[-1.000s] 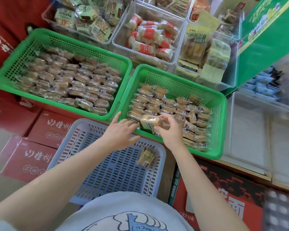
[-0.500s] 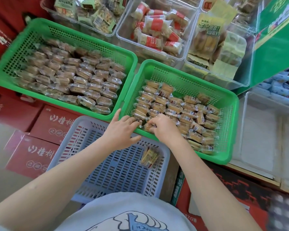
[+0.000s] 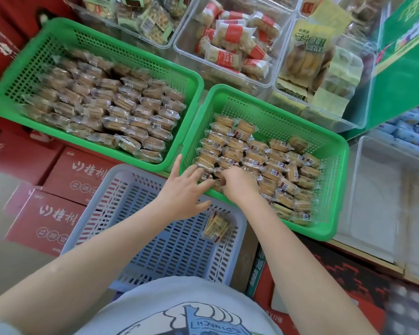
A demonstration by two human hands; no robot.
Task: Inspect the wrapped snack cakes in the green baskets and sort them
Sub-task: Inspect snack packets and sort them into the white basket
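Hands both at the near-left corner of the right green basket (image 3: pixel 334 151), head view. Left hand (image 3: pixel 184 192): fingers straight and spread, reaching over the basket's near rim, fingertips resting on the wrapped cakes (image 3: pixel 271 163) there; thumb points toward the blue basket (image 3: pixel 136 228). It holds nothing. Right hand (image 3: pixel 237 184): back of the hand faces the camera, fingers curled down among the cakes. Whether they grip a cake cannot be told; the fingertips are hidden.

Right green basket: cakes in rough rows over the near and left part of the floor; far-right part of the floor is bare mesh. Wrappers are clear, cakes tan, some with small dark labels.

Left green basket (image 3: pixel 34 52): full of the same kind of cakes (image 3: pixel 111 112), packed in tidy rows, touching the right basket along one side.

Blue basket sits nearest the person, below both green ones. One lone cake (image 3: pixel 217 226) lies in its far-right corner, just beneath the left thumb but apart from it.

Behind the green baskets: clear bins (image 3: pixel 276 78) with red-and-white packs (image 3: pixel 230 44) and yellow packs (image 3: pixel 310 56). Red cartons (image 3: pixel 58 213) lie under and left of the baskets. Green panel (image 3: pixel 406 68) at right.
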